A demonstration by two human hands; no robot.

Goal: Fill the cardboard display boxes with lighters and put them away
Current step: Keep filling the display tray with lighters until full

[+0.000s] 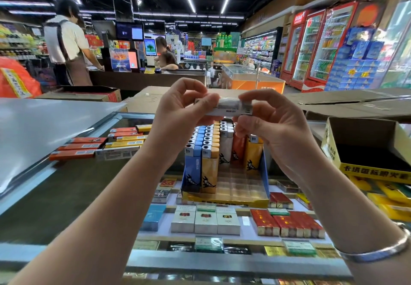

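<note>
Both hands, left hand and right hand, pinch a white plastic lighter lengthwise; each grip should turn it upright before lowering it into the half-filled blue-and-yellow cardboard display box.

Supermarket tobacco counter, cigarette packs in a glass case below the fingers, checkout screens beyond them, drink coolers far right of them

Your left hand and right hand cover both ends of the white lighter, and its label print is blurred. The yellow box runs off the right edge. Your hands hide the display box's back rows.
</note>
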